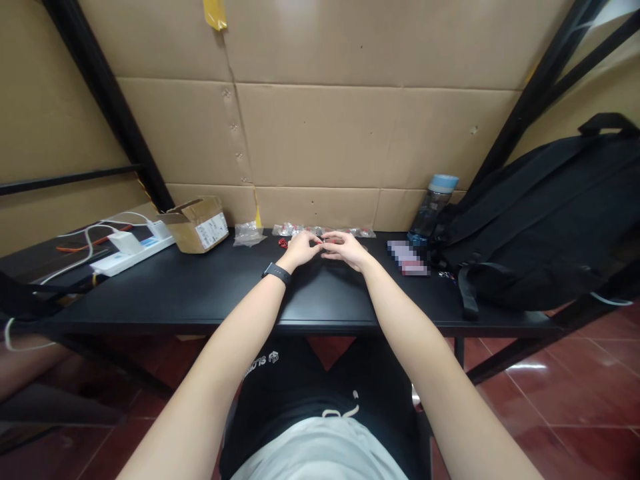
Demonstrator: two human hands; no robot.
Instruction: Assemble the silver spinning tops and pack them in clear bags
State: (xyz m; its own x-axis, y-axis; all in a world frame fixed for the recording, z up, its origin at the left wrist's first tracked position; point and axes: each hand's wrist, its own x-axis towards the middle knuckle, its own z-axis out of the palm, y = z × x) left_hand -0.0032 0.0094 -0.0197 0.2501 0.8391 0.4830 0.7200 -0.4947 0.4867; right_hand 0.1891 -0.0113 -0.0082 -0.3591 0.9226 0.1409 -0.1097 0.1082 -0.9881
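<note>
Both my hands meet over the far middle of the black table (200, 287). My left hand (303, 249), with a dark watch (277, 272) on its wrist, has thumb and fingertips pinched together. My right hand (345, 247) faces it, its fingertips closed close to the left ones. Between the fingertips is something tiny with a bit of red, too small to name. Small red items (283, 243) lie on the table just left of my left hand. Behind the hands stretches a row of small clear plastic bags (287, 230) with red bits in them.
An open cardboard box (193, 227) and a clear plastic bag (249, 233) stand at the left, beyond a white power strip (133, 253) with plugs. On the right are a water bottle (431, 210), a blurred flat object (408, 257) and a black backpack (545, 220). Cardboard panels (320, 140) wall off the back.
</note>
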